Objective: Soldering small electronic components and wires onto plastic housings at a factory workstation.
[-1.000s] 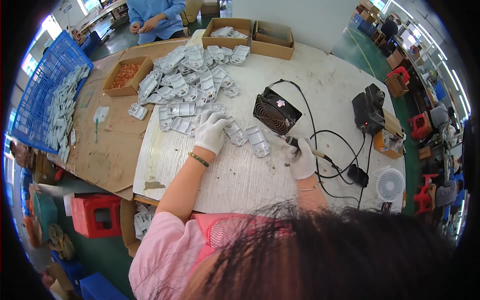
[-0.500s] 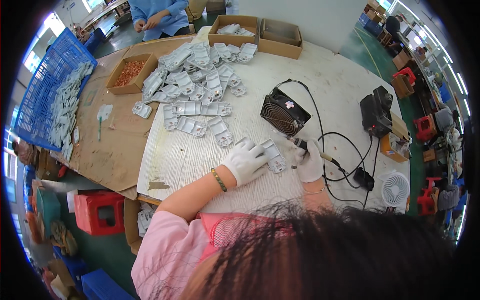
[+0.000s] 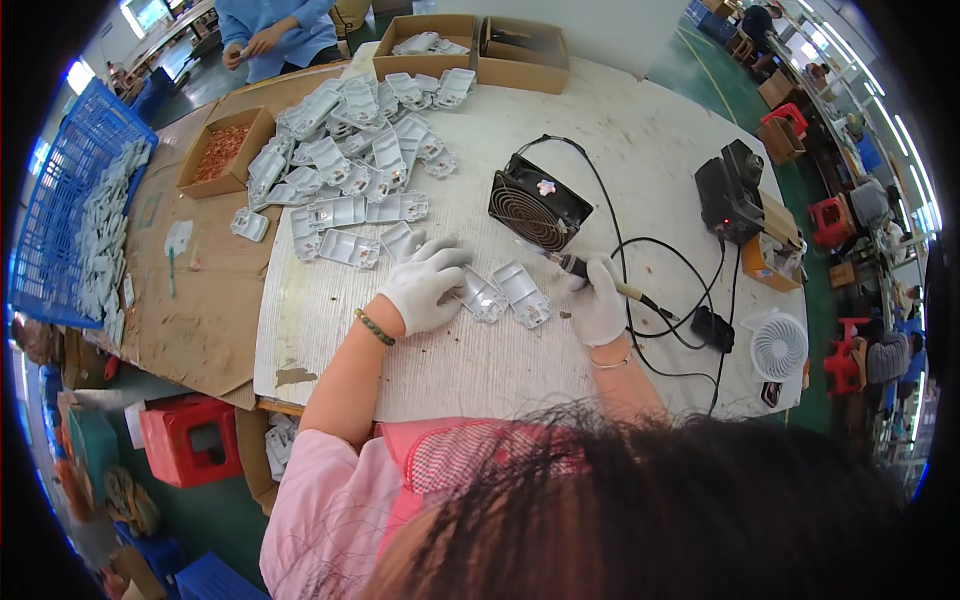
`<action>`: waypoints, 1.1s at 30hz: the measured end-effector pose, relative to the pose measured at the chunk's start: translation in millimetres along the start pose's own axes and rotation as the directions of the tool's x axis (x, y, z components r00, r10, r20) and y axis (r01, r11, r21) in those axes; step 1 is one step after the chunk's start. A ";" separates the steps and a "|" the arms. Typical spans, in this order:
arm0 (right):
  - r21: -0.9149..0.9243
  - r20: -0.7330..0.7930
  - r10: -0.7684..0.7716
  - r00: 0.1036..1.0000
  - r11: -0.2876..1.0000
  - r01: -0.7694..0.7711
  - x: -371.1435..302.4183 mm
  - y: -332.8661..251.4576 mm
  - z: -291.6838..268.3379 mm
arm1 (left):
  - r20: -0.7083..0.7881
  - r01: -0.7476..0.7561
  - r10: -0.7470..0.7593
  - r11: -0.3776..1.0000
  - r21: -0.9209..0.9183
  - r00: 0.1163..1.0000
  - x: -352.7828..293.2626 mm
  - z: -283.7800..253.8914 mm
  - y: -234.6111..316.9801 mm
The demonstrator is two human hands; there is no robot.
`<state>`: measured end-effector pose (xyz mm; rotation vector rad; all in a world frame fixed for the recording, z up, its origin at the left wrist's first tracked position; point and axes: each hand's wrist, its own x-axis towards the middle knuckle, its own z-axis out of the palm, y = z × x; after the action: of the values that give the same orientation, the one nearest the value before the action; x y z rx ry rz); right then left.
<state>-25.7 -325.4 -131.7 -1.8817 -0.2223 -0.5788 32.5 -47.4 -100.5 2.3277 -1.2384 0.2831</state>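
Observation:
My left hand (image 3: 425,283), in a white glove, rests flat on the white table (image 3: 650,130) and presses on a small grey plastic part (image 3: 480,295). A second grey part (image 3: 524,293) lies just right of it. My right hand (image 3: 597,303), also gloved, grips a soldering iron (image 3: 590,275) whose tip points left toward those parts. Its black cable (image 3: 670,320) runs off to the right. A heap of the same grey plastic parts (image 3: 350,160) covers the table beyond my left hand.
A black square fan (image 3: 537,203) stands just beyond my hands. A black power unit (image 3: 730,190), a small white fan (image 3: 778,347), cardboard boxes (image 3: 470,45), a box of copper pieces (image 3: 222,150) and a blue crate (image 3: 75,210) ring the table. Another person (image 3: 275,35) stands at the far side.
My left hand drew back from the heap toward me, bringing a grey part to the spot beside the iron. My right hand stayed on the soldering iron.

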 end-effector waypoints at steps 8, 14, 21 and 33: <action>0.616 0.198 0.320 0.927 0.694 -0.371 -4.2 -13.6 3.8 | -0.124 0.234 -0.248 0.965 -0.120 0.961 -4.7 -17.7 -23.2; 0.722 0.495 0.312 0.811 0.372 -0.584 -6.1 -15.5 5.1 | -0.229 0.331 -0.341 0.940 -0.083 0.912 -8.0 -6.9 -32.9; 0.700 0.213 0.515 0.830 0.512 -0.497 -0.5 -20.8 4.3 | -0.147 0.073 -0.087 0.993 -0.094 0.985 8.2 17.5 -10.0; 0.448 0.041 0.597 0.801 0.706 -0.549 1.6 -27.0 1.1 | -0.135 0.015 -0.033 0.991 -0.132 0.990 8.8 26.4 -2.9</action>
<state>-35.3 -314.3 -109.0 -1.3589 0.2927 -0.1657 38.7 -65.8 -120.7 2.1721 -1.1275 0.3375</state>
